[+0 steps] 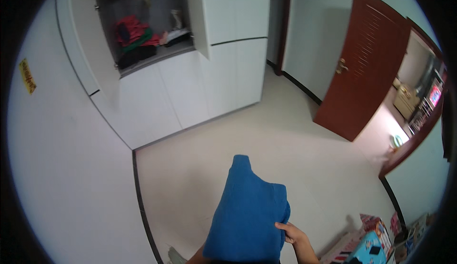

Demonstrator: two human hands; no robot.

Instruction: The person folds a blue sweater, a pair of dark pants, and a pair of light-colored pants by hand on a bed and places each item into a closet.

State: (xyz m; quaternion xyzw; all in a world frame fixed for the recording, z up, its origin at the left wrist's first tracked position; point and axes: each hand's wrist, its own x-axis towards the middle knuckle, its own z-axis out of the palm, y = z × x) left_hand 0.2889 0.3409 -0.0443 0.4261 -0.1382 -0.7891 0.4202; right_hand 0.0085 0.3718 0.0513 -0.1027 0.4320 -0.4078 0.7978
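Observation:
A folded blue garment (247, 211) is held up in front of me, above the floor. Its kind is hard to tell; a narrow end sticks up at its upper left. On its right edge my right hand (293, 234) is closed, the thumb lying over the front and the fingers behind. Of my left arm only a strip of skin (196, 256) shows at the garment's lower left. The fingers of my left hand are hidden behind the cloth.
Ahead, a white wardrobe (190, 90) has an open upper compartment with a pile of red, green and black clothes (135, 40). A brown door (364, 64) stands open on the right. Boxes and bags, including a light-blue box (370, 249), sit at lower right. A white wall runs along the left.

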